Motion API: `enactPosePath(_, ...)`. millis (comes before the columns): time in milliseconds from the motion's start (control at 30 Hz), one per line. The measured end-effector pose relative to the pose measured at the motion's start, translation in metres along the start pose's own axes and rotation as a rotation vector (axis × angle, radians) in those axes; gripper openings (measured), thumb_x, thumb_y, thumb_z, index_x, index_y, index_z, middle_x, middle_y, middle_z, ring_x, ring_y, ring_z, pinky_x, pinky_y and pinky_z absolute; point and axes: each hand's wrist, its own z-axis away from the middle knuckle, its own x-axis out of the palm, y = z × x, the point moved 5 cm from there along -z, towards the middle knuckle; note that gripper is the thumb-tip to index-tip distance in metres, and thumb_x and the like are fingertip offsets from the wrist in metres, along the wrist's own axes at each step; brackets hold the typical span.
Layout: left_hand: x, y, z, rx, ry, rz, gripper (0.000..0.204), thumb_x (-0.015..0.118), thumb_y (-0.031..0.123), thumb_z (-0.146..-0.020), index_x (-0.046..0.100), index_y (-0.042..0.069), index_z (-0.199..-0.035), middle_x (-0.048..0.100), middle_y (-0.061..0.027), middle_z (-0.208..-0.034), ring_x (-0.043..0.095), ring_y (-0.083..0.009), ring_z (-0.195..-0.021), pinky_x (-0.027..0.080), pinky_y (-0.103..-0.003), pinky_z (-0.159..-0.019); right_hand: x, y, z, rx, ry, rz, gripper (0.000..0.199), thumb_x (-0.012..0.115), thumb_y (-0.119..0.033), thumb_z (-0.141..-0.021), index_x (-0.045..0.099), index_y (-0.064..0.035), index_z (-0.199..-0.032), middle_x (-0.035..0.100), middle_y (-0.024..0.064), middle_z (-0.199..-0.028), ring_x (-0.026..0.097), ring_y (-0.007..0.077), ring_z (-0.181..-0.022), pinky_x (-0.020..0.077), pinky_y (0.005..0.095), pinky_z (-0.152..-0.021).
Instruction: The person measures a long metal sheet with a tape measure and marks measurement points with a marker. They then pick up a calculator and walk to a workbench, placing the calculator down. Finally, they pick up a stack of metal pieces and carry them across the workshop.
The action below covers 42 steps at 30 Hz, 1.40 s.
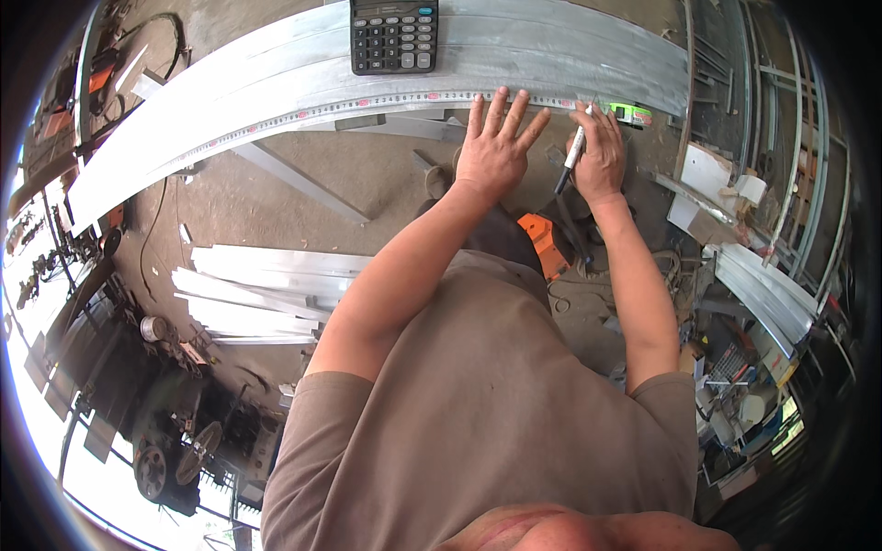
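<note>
Along the near edge of the wide, silvery metal strips (248, 78): a long white measuring-tape blade (395, 98) with red marks lies lengthwise on the metal, curved by the lens

Bright green tape case (631, 114): at the right end of the blade, by the strips' near edge, just to the right of the right hand (599, 151)

Left hand (493, 156): palm down, fingers spread wide, fingertips laid across the blade; it grips nothing

Right hand's fingers: bent and drawn close together around a slim white-and-black marker pen (573, 151)

Marker pen: slanted, upper end by the blade, black end toward the person; whether it touches the metal, I cannot tell

Dark grey, many-keyed calculator (395, 37): flat on the strips, beyond the blade and left of the left hand

Dusty brown floor (239, 211): bears a loose stack of pale, flat metal pieces (248, 275) on the left, and an angular orange object (545, 246), its kind unclear, near the person's legs

Far right: curved-looking silvery metal lengths (763, 285) beside crowded clutter

Lower left: a dark machine with a spoked wheel (152, 470)
</note>
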Motion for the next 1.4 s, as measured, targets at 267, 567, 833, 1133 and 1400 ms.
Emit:
enactPosePath(267,-0.003,0.0,-0.001,-0.021,0.089,-0.03,0.072,0.064,0.024,-0.093,0.045,0.026,-0.162,0.043,-0.0099,-0.167,0.034,-0.0381,-0.157,0.021,-0.064,-0.129,-0.007,-0.005,-0.002,0.009,0.01,-0.024,0.039,0.065,-0.005,-0.092,0.061,-0.0118,-0.131,0.072,0.0129,-0.134,0.063,0.0379,-0.132,0.0438,0.0541,-0.119)
enactPosePath(567,0.007,0.006,-0.011,-0.125,0.151,-0.042,0.077,0.075,0.031,-0.085,0.052,0.029,-0.158,0.051,-0.0035,-0.157,0.039,-0.0319,-0.151,0.024,-0.062,-0.128,-0.01,0.011,0.0,0.024,0.019,-0.18,0.038,0.068,-0.001,-0.093,0.062,-0.0095,-0.13,0.07,0.0117,-0.138,0.063,0.0377,-0.133,0.0443,0.0529,-0.118)
enactPosePath(833,0.019,0.014,-0.019,-0.204,0.238,-0.109,0.072,0.078,0.035,-0.085,0.056,0.039,-0.153,0.044,-0.0007,-0.151,0.035,-0.031,-0.149,0.025,-0.063,-0.126,-0.032,0.019,-0.005,-0.009,0.062,-0.472,0.031,0.071,-0.008,-0.094,0.06,-0.0071,-0.123,0.072,0.0169,-0.13,0.065,0.0421,-0.123,0.0498,0.0534,-0.111)
enactPosePath(1133,0.019,0.017,-0.02,-0.223,0.263,-0.126,0.066,0.081,0.037,-0.086,0.061,0.041,-0.148,0.045,-0.001,-0.147,0.037,-0.0302,-0.147,0.026,-0.063,-0.124,-0.057,0.042,-0.011,0.216,0.088,-0.713,0.024,0.071,-0.019,-0.105,0.072,0.0014,-0.118,0.075,0.0118,-0.096,0.07,0.0247,-0.083,0.0566,0.0348,-0.076)
enactPosePath(1400,0.023,0.016,-0.022,-0.238,0.299,-0.097,0.066,0.081,0.038,-0.085,0.06,0.042,-0.148,0.048,-0.0009,-0.145,0.039,-0.0307,-0.146,0.025,-0.063,-0.124,-0.04,0.051,0.005,0.458,0.135,-0.943,0.018,0.071,-0.012,-0.103,0.07,0.0039,-0.111,0.074,0.0096,-0.097,0.067,0.0173,-0.083,0.0544,0.0305,-0.074)
